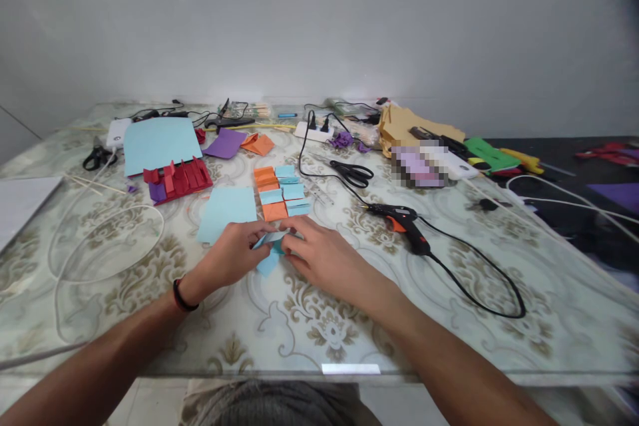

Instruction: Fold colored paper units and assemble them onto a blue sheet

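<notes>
Near the front middle of the table, my left hand (239, 247) and my right hand (312, 246) pinch a light blue piece of paper (268, 262) between them. Its upper edge is folded over, and the fingers hide part of the fold. A flat light blue sheet (227, 210) lies just beyond my left hand. Right behind my fingertips sit folded orange and blue paper pieces (282, 193), set in two columns. Farther left rests a row of folded red paper pieces (182, 180) with a purple one at its end.
A glue gun (407, 221) with a looping black cord lies to the right. Black-handled scissors (352, 173) and a white power strip (314, 131) are farther back. A large light blue sheet (162, 142) lies back left, near a purple sheet (225, 144). White cable (107, 279) curls across the left.
</notes>
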The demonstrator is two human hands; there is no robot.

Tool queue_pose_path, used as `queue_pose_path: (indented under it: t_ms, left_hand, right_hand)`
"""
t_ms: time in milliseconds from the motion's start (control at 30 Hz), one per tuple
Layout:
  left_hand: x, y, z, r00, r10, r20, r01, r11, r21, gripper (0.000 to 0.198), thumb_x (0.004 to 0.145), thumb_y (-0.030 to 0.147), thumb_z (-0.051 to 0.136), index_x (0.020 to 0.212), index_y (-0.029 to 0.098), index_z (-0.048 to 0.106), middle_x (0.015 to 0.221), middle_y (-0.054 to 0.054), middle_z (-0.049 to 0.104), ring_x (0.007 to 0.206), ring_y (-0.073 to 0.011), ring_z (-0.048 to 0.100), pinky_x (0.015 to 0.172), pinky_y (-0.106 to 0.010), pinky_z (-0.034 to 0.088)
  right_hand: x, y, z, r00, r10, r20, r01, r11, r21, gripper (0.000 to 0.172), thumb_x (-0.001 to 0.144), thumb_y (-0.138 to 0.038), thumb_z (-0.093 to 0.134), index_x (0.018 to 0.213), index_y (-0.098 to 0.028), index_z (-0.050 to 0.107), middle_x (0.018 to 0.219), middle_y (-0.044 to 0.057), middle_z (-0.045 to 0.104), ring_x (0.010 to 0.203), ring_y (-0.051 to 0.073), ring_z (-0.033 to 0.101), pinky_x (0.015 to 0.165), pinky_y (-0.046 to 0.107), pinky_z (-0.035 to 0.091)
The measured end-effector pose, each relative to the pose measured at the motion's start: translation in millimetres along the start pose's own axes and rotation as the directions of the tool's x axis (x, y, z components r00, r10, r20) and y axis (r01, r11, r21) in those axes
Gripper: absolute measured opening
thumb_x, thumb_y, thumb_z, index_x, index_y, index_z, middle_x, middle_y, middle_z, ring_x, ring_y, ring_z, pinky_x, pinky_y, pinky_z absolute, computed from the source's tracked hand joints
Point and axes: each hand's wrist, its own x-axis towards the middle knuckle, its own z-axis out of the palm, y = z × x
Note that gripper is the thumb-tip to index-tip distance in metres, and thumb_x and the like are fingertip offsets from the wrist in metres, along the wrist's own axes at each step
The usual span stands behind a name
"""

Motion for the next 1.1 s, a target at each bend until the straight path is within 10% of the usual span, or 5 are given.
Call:
queue_pose_path:
  t_ms: [267,600,900,1100]
  left_hand:
    - [2,-9,-0.5,0.999,-0.028,-0.034,0.022,0.986,-0.167,0.027,0.089,0.031,0.063,0.108,0.017,0.075,0.081,-0.002,0.074,0.066,-0.0157,0.063,0.053,-0.021,0.046]
    - [-3,9,-2.4,0.984,-0.152,-0.089,0.095,0.885,-0.456,0.024,0.088,0.034,0.068,0.103,0.015,0.070,0.079,-0.001,0.070,0.059,-0.0123,0.062,0.048,-0.021,0.053]
    - [-18,15,15.1,0.971,-0.054,-0.234,-0.083,0.838,-0.539,0.013,0.094,0.022,0.066,0.104,0.021,0.057,0.084,0.002,0.064,0.064,-0.0102,0.060,0.056,-0.021,0.045]
    - [-22,9,25.0,0.885,0.180,-0.429,-0.346,0.872,-0.347,0.023,0.095,0.013,0.064,0.111,0.025,0.054,0.109,-0.004,0.062,0.095,-0.0161,0.066,0.076,-0.026,0.053]
  right_hand:
    - [-1,7,7,0.996,0.042,-0.079,-0.042,0.999,0.004,0.019,0.091,-0.006,0.066,0.103,-0.020,0.066,0.127,0.013,0.066,0.110,0.028,0.067,0.082,0.043,0.062]
    - [-2,-1,6,0.933,0.078,-0.352,-0.018,0.985,0.170,0.007,0.091,-0.015,0.069,0.094,-0.020,0.063,0.118,0.011,0.068,0.089,0.021,0.070,0.072,0.034,0.058]
    - [2,-19,13,0.785,0.293,-0.546,-0.011,0.888,0.461,0.023,0.093,-0.011,0.065,0.106,-0.026,0.055,0.112,0.006,0.065,0.097,0.020,0.069,0.076,0.033,0.062]
    - [3,-27,9,0.740,0.533,-0.409,-0.041,0.644,0.764,0.037,0.092,-0.020,0.067,0.123,-0.030,0.050,0.118,0.006,0.064,0.104,0.019,0.068,0.089,0.037,0.061]
